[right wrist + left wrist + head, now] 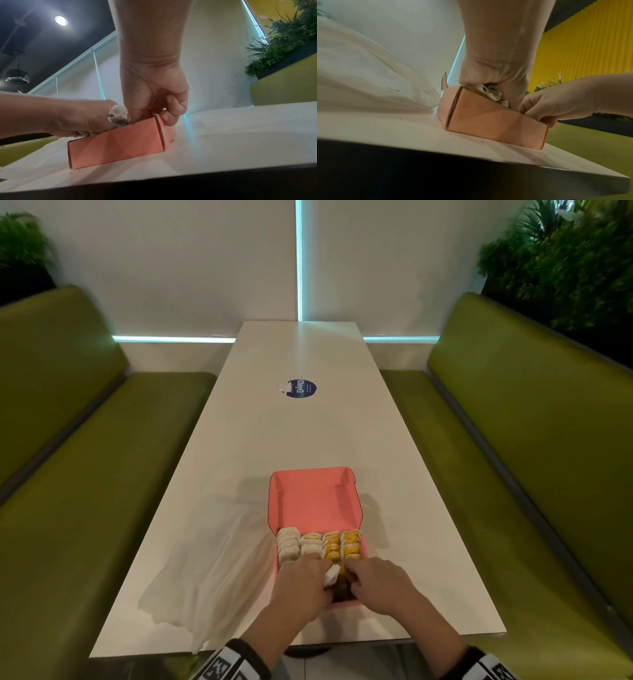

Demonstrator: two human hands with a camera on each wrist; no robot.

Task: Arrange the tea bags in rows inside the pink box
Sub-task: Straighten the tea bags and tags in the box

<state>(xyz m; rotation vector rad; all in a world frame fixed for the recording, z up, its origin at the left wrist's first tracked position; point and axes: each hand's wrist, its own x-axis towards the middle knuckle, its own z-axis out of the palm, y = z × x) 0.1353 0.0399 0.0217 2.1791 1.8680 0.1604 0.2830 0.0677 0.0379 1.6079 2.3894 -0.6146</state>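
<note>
The pink box (313, 501) lies open near the front of the white table (308, 433), its lid flat behind it. Rows of white and yellow tea bags (322, 544) fill its far half. My left hand (303, 578) reaches into the near half, its fingers curled round a bunch of white tea bags (489, 90) just above the box (488, 121). My right hand (375, 580) is at the box's near right corner. In the right wrist view this hand (154, 102) pinches the box wall (159, 121), thumb inside and fingers outside. The box floor under both hands is hidden.
A crumpled clear plastic bag (212, 570) lies on the table just left of the box. A round blue sticker (300, 388) sits mid-table. Green benches (513, 457) flank both long sides. The table's front edge (274, 645) is close behind the box.
</note>
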